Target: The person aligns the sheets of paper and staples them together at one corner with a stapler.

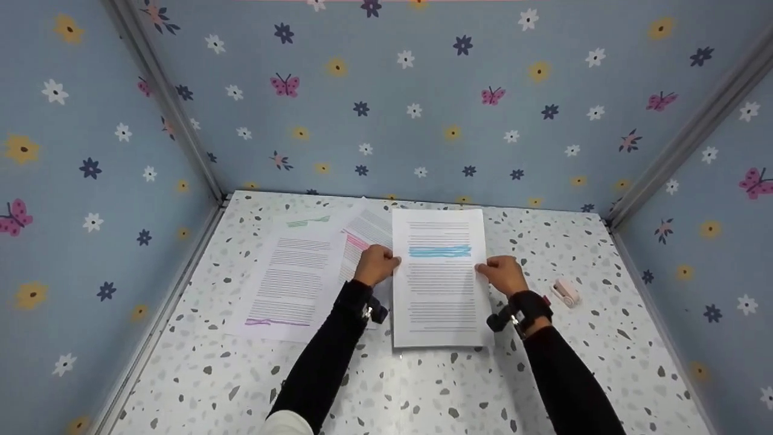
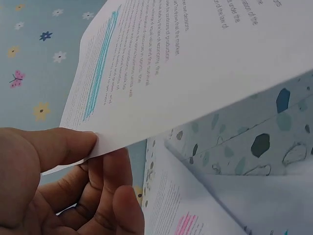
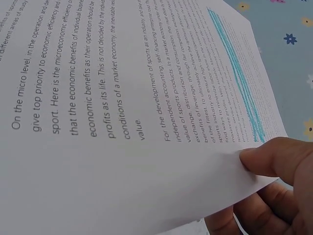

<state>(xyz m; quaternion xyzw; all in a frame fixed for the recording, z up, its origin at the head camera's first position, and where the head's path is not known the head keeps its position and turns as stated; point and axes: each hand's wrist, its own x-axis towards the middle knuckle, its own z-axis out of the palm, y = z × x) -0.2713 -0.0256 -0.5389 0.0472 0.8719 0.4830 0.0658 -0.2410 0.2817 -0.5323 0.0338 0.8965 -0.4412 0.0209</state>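
From the head view, the left hand [image 1: 375,264] and right hand [image 1: 502,273] pinch the side edges of a printed sheet [image 1: 439,278] above the tabletop [image 1: 423,386], other pages [image 1: 302,272] lying beyond the left fingers. At the left wrist, thumb over fingers [image 2: 105,196] clamps its edge; light, floppy paper, likely to sag. The right wrist shows the thumb [image 3: 279,159] pressing the margin: hold it by the edges.

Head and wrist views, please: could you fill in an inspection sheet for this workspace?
Surface: speckled white tabletop.
Job's things: blue-marked sheet, lifted off the table at its side edges.
Clutter: green- and purple-marked sheet; pink-marked sheet partly under others; small pink stapler-like item.
Grippers: left hand pinches the left edge, right hand the right edge.
Cables: nothing seen.
Surroundings: blue flower-and-butterfly walls.
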